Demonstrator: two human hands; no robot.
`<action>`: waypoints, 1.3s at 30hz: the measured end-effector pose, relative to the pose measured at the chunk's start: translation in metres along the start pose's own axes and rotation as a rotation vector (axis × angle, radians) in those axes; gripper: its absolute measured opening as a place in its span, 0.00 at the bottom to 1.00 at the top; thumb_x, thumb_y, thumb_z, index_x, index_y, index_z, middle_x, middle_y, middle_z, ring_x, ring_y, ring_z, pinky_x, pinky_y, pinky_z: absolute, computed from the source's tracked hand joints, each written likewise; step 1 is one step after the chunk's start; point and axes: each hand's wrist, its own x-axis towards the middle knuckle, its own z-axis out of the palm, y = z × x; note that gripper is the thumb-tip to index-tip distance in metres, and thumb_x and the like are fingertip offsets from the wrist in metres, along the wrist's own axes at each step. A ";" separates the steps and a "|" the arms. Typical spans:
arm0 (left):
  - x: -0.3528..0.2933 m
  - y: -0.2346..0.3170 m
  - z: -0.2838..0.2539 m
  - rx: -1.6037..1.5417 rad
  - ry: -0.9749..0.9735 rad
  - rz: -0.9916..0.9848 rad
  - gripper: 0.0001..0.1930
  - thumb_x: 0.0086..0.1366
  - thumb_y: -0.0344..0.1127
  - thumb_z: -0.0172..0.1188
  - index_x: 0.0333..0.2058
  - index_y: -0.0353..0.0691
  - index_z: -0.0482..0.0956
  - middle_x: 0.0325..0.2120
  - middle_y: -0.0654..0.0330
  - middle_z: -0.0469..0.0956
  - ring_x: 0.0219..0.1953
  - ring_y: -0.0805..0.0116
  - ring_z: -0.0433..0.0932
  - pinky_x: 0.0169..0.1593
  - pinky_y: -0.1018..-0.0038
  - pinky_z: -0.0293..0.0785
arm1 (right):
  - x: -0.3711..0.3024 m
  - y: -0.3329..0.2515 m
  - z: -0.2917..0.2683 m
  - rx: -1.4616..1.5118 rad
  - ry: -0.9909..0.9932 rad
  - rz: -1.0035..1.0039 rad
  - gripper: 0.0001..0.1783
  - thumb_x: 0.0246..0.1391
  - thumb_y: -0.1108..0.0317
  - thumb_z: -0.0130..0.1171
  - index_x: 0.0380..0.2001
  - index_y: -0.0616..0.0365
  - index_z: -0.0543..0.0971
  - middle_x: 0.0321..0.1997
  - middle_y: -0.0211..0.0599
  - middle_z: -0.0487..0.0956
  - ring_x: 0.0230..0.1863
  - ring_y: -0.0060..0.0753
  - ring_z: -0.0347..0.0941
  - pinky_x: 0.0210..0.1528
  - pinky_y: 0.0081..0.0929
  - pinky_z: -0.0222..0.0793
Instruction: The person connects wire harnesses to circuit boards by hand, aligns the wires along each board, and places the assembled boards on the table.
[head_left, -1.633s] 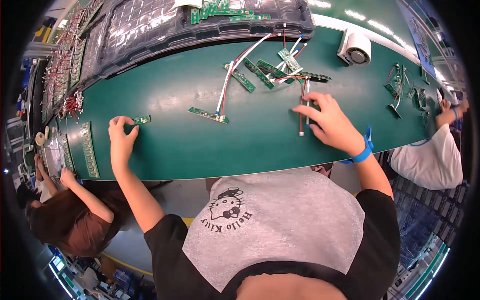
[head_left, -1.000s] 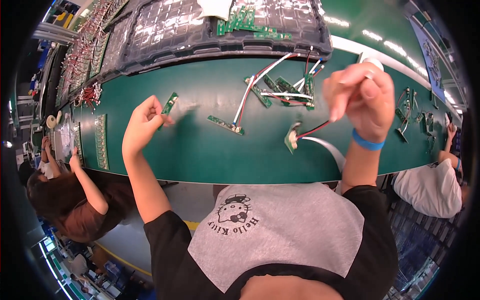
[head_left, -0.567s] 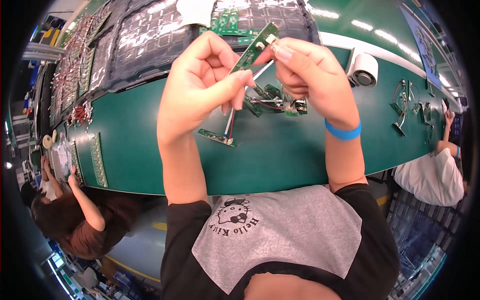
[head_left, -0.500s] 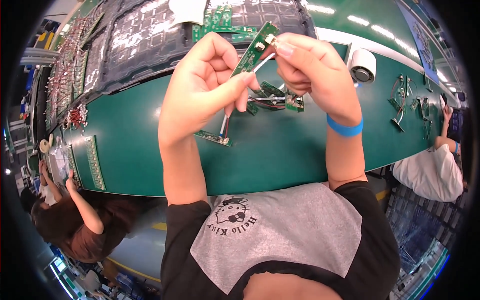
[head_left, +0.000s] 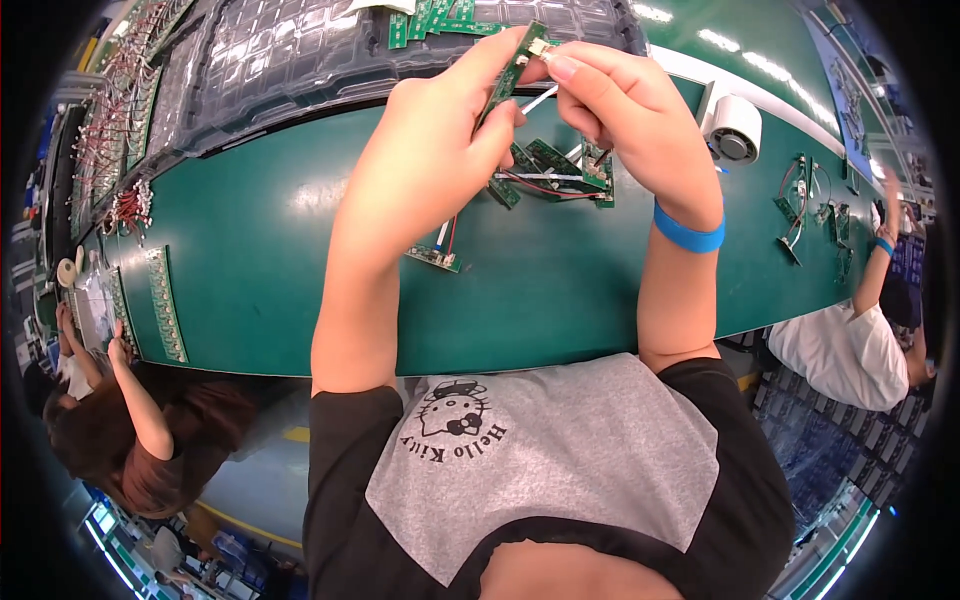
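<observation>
A narrow green circuit board [head_left: 508,82] is held up on a slant by my left hand [head_left: 440,140], its thumb and fingers closed round the lower part. My right hand [head_left: 630,110] pinches at a small white connector [head_left: 538,47] near the board's upper end; the fingertips partly hide it. A white flat cable [head_left: 540,99] runs between my hands. Below them, several small green boards [head_left: 555,160] joined by white cables and red and black wires lie in a cluster. Another small board [head_left: 432,260] with wires rests on the table beneath my left wrist.
Black plastic trays [head_left: 300,70] with loose green boards [head_left: 440,20] stand at the back of the green table [head_left: 260,250]. A long board strip [head_left: 166,305] and bundled wires [head_left: 130,212] lie left. A white fan-like device [head_left: 735,130] stands right. Co-workers sit on both sides.
My left hand has turned and tilted the board more edge-on, and both hands appear slightly higher in view. The right fingers stay at the connector. The co-worker at right has raised an arm.
</observation>
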 end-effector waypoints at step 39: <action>0.005 0.002 0.021 -0.136 -0.012 0.089 0.19 0.59 0.25 0.50 0.51 0.35 0.68 0.31 0.57 0.77 0.27 0.75 0.77 0.27 0.83 0.70 | -0.015 -0.006 -0.017 0.044 0.046 0.031 0.16 0.56 0.62 0.46 0.19 0.60 0.70 0.11 0.26 0.66 0.12 0.13 0.58 0.14 0.11 0.52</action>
